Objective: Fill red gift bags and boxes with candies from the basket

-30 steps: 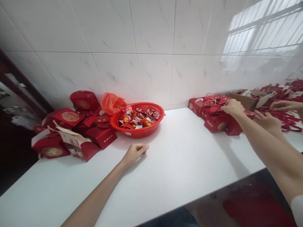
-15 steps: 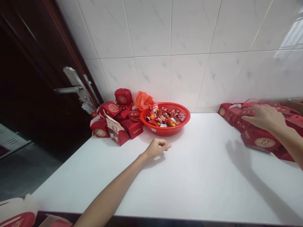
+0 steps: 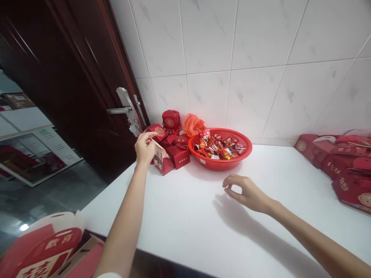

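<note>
In the head view, the red basket [image 3: 217, 166] sits right of the frame's centre, broad and shallow, with a pierced wall. Wrapped sweets [image 3: 218, 147] fill much of it, heaped towards the front and left. A crumpled orange-red bag [image 3: 193, 124] leans at its upper left.

Left of the basket, just above mid-frame, I have a cluster of red boxes [image 3: 179, 156], most with folded tops; I can't see inside them. The pale-flapped box [image 3: 161, 160] stands at their near side, its contents hidden as well. My left hand [image 3: 145, 148] is at its top, thumb and forefinger bent close to the flap; I can't tell whether they pinch it.

My right hand [image 3: 245, 192] hangs below the basket, thumb and forefinger curved into a loose ring around nothing, a shadow beneath it.

More closed boxes [image 3: 330, 164] crowd the right edge. In the lower left corner are a big red carton [image 3: 55, 241] and, beside it, a narrower one, both cut by the frame.

The table [image 3: 188, 220] is white and smooth. Behind it rises a pale tiled wall [image 3: 210, 42]; at upper left is a dark door [image 3: 72, 77] with a silver handle [image 3: 118, 111], and a grey floor [image 3: 53, 199] below.
</note>
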The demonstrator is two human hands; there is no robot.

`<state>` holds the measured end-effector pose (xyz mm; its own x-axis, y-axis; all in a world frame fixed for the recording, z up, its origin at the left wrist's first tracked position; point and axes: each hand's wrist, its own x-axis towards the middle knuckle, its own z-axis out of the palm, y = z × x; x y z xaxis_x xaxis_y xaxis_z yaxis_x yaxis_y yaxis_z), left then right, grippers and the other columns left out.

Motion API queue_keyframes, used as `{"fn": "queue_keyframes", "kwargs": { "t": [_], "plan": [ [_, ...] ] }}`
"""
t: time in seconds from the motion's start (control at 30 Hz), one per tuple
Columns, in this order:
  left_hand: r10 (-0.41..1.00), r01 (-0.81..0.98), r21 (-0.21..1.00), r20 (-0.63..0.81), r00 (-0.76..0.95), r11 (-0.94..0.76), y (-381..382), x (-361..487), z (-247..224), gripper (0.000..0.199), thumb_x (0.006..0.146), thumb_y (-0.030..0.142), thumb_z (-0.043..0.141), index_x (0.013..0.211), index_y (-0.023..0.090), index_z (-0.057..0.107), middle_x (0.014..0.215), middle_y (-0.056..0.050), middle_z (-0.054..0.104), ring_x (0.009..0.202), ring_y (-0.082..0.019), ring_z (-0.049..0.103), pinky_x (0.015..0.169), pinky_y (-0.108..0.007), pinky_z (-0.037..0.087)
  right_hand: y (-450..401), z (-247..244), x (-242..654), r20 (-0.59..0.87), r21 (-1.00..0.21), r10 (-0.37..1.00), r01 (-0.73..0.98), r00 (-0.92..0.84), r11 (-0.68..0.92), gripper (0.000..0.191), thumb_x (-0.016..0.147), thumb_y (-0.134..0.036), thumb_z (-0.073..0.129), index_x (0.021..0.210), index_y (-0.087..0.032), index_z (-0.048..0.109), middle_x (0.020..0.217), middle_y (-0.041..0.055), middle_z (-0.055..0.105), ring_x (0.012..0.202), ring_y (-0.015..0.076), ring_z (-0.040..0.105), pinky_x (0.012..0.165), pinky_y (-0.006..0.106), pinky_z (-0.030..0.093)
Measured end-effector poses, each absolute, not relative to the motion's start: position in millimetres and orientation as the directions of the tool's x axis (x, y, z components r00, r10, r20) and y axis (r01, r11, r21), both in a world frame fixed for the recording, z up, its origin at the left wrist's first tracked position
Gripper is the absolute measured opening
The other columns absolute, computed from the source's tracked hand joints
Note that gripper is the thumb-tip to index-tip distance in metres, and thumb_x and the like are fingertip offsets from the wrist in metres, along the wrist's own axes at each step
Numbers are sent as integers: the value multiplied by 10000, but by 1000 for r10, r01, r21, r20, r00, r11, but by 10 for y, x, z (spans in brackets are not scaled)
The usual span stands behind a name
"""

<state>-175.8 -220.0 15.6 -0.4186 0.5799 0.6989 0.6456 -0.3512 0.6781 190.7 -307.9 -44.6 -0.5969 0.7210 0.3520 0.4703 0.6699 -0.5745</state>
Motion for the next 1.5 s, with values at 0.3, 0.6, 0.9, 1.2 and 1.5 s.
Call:
{"fn": "queue_keyframes", "kwargs": {
  "t": [0.3, 0.6, 0.9, 1.2, 1.5],
  "plan": [
    [879, 792, 594, 443, -175, -141, -2121, -2049, 309, 161, 700, 252, 599, 711, 220, 756, 970, -43, 784, 989, -257, 687, 964, -332, 496, -3083, -926, 1468, 332, -708, 703, 326, -629, 626, 198, 794, -111, 513, 854, -218, 669, 875, 54, 699, 732, 179, 651, 692, 309, 508],
    [896, 724, 669, 410, -171, -168, -2439, -1949, 437, 218, 642, 374, 656, 751, 196, 720, 902, -61, 755, 872, -260, 669, 806, -328, 524, -3054, -1169, 1420, 251, -865, 864, 299, -437, 403, 162, 835, -199, 517, 957, -211, 623, 769, 19, 663, 680, 171, 607, 681, 317, 491],
    [890, 561, 707, 435, 133, -430, -2758, -960, 481, 245, 695, 390, 682, 831, 187, 704, 863, -47, 709, 853, -227, 646, 843, -335, 517, -3087, -1052, 1422, 204, -954, 860, 104, -467, 283, 780, 762, -479, 759, 1402, -272, 364, 1381, 135, 546, 724, 152, 618, 712, 357, 529],
    [959, 131, 969, 175, 224, -208, -2712, -363, 250, 168, 586, 305, 742, 681, 184, 672, 744, -9, 655, 688, -152, 580, 617, -248, 453, -2955, -1106, 1586, 301, -920, 829, 86, -471, 383, 652, 770, -378, 777, 1337, -239, 487, 1145, 73, 684, 887, 212, 627, 707, 327, 497],
    [940, 92, 991, -124, 319, 100, -2596, -371, 94, 170, 537, 274, 751, 664, 167, 712, 670, -5, 637, 613, -125, 540, 557, -230, 384, -2863, -1138, 1643, 325, -880, 840, 188, -434, 437, 488, 799, -244, 699, 1252, -216, 521, 1154, 72, 691, 966, 225, 644, 832, 376, 511]
  ]
}}
